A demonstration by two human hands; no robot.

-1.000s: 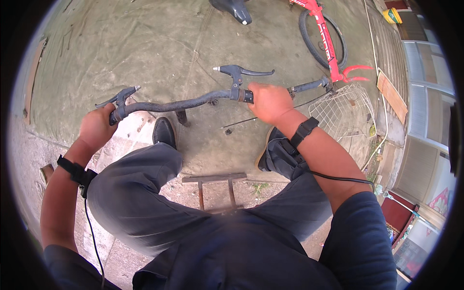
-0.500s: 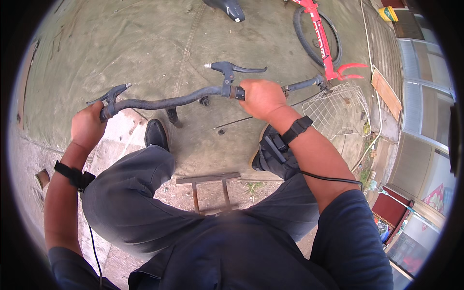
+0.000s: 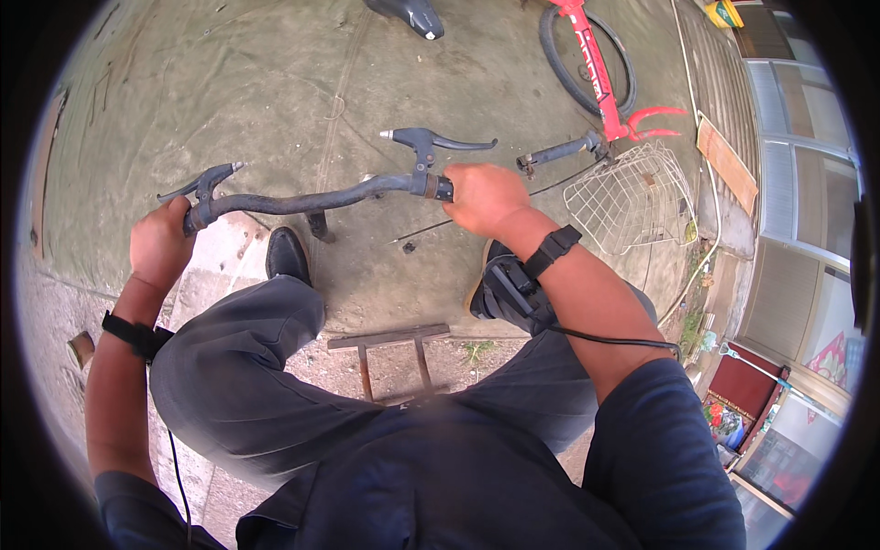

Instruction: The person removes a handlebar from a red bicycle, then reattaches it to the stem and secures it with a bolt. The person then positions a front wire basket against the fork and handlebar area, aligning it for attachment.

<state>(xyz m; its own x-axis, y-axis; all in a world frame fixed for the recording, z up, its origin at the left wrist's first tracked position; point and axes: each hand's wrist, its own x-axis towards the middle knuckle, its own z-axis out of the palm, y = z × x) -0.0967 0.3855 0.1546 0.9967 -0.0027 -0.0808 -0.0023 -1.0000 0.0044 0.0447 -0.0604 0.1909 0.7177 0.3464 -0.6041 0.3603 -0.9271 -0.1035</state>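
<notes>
Both my hands hold a worn, curved bicycle handlebar (image 3: 307,203) across in front of my knees. My left hand (image 3: 161,240) is closed round its left end, just beside a black brake lever (image 3: 209,186). At the other end my right hand (image 3: 483,199) wraps the bar, next to a second brake lever (image 3: 423,142) that points right. Beyond my right hand, a dark handlebar stem (image 3: 559,152) lies by a thin black cable (image 3: 545,192) on the ground. The bar hides part of a black piece (image 3: 318,225) near my left shoe.
A red bicycle frame (image 3: 591,73) with a fork and a wheel (image 3: 552,57) lies at the far right. Nearer stands a white wire basket (image 3: 632,202). A black saddle (image 3: 412,16) is at the far edge. Between my legs is a small stool (image 3: 390,337).
The handlebar and both hands have shifted slightly left in the picture. The background has also slid left and a little upward on the right, and the stem's near end is now uncovered.
</notes>
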